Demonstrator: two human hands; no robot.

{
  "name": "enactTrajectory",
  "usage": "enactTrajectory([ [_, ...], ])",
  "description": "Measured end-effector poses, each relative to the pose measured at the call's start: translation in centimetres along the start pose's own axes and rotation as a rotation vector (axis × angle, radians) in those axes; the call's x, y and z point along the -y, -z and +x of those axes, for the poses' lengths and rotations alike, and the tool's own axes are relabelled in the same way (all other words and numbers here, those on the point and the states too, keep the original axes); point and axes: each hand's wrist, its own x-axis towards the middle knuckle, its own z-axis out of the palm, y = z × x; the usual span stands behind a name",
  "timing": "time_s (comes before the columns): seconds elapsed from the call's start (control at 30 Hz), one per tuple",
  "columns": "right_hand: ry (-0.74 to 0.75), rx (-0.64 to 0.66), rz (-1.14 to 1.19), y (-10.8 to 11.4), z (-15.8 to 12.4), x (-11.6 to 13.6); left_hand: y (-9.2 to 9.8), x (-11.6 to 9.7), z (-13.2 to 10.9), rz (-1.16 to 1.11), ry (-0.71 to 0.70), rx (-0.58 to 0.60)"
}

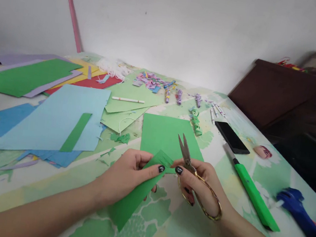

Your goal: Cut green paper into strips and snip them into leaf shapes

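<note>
My left hand (136, 173) is closed on a dark green paper strip (133, 204), which slants down toward me with its cut end at the top. Across from it, my right hand (205, 180) holds a pair of scissors (185, 154), blades pointing up and away and slightly apart. The right thumb and fingertips also pinch a narrow piece at the strip's cut end, close to the left thumb. Just beyond both hands lies a bright green paper sheet (167, 135). Part of the strip is hidden behind the left fingers.
At left, a light blue sheet (57, 117) bears a green strip (76, 132). Curled paper pieces (196, 122), paper scraps (148, 79) and white string (114, 68) lie farther back. A phone (232, 137), a green cutter knife (255, 194) and a blue tool (300, 213) lie at right.
</note>
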Motion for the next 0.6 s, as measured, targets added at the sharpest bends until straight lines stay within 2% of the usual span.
enactTrajectory([
  [0.1,-0.007,0.016,0.076,-0.60,-0.07,-0.30,-0.31,0.44,-0.02,0.040,-0.003,0.025],
  [0.27,0.023,0.019,0.065,-0.95,-0.17,-0.46,-0.61,0.51,-0.04,0.077,-0.024,0.031],
  [0.4,0.028,-0.042,0.103,-0.74,-0.10,-0.45,-0.68,0.35,-0.05,0.029,0.003,0.034],
  [0.5,0.034,-0.034,0.123,-0.58,-0.10,-0.51,-0.63,0.33,-0.01,-0.009,0.018,0.041],
  [0.6,-0.011,-0.008,0.053,-0.43,-0.19,-0.50,-0.47,0.22,0.02,-0.036,-0.031,0.027],
])
